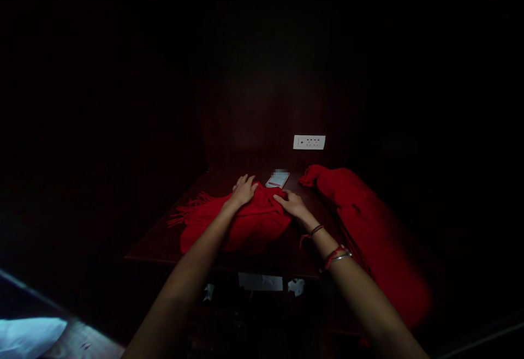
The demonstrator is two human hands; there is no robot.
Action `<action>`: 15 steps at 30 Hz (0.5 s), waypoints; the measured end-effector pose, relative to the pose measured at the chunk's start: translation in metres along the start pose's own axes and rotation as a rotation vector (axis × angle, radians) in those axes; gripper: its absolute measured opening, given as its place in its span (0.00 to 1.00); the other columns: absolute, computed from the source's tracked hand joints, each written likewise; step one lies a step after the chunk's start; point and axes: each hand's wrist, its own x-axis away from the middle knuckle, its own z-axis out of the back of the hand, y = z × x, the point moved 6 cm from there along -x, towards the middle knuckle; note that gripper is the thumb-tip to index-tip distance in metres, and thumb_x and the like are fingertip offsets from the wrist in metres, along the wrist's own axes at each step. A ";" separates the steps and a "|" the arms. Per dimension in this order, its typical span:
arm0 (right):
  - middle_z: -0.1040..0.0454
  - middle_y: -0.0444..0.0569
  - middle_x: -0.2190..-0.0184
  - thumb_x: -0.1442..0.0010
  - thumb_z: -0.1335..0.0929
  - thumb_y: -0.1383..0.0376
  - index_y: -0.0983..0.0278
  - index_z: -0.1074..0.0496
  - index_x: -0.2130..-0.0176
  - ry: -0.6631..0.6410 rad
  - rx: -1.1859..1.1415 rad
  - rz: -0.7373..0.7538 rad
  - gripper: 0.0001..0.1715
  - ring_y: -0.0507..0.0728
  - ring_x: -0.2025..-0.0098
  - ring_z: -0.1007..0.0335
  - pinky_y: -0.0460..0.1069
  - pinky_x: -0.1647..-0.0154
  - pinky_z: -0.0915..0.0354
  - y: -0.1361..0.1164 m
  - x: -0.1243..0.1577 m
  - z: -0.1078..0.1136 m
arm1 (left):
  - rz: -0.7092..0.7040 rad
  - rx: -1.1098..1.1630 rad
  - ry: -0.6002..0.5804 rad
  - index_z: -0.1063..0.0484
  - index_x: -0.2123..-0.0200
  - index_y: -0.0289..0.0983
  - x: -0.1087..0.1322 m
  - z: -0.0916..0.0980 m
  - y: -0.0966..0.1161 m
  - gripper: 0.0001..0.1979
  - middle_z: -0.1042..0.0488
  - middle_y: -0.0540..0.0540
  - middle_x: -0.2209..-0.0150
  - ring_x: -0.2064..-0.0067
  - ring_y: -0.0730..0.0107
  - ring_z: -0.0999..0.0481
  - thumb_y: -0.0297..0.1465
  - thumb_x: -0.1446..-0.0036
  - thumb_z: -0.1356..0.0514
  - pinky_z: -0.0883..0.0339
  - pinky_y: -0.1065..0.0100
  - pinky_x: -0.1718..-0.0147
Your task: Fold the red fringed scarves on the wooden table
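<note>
A red fringed scarf (241, 225) lies bunched on a small dark wooden table (164, 239). My left hand (244, 189) rests on the scarf's far edge with its fingers stretched out flat. My right hand (292, 204) lies palm down on the scarf's right edge, fingers extended. Red cord bracelets and a metal bangle (336, 255) circle my right wrist. A small white card or booklet (277, 179) sits just beyond both hands.
A second, larger red cloth (364, 228) hangs over the table's right side. A white socket plate (309, 142) is on the dark wall behind. Pale scraps (260, 281) lie below the table's front edge. A light sheet (28, 334) shows at bottom left. The room is very dark.
</note>
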 end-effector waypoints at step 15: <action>0.32 0.57 0.59 0.43 0.48 0.63 0.69 0.35 0.56 0.512 0.225 -0.154 0.22 0.56 0.56 0.37 0.49 0.58 0.43 0.020 -0.031 0.107 | 0.021 -0.086 0.055 0.32 0.64 0.38 -0.019 0.047 0.014 0.11 0.31 0.46 0.60 0.58 0.70 0.33 0.27 0.50 0.51 0.41 0.72 0.61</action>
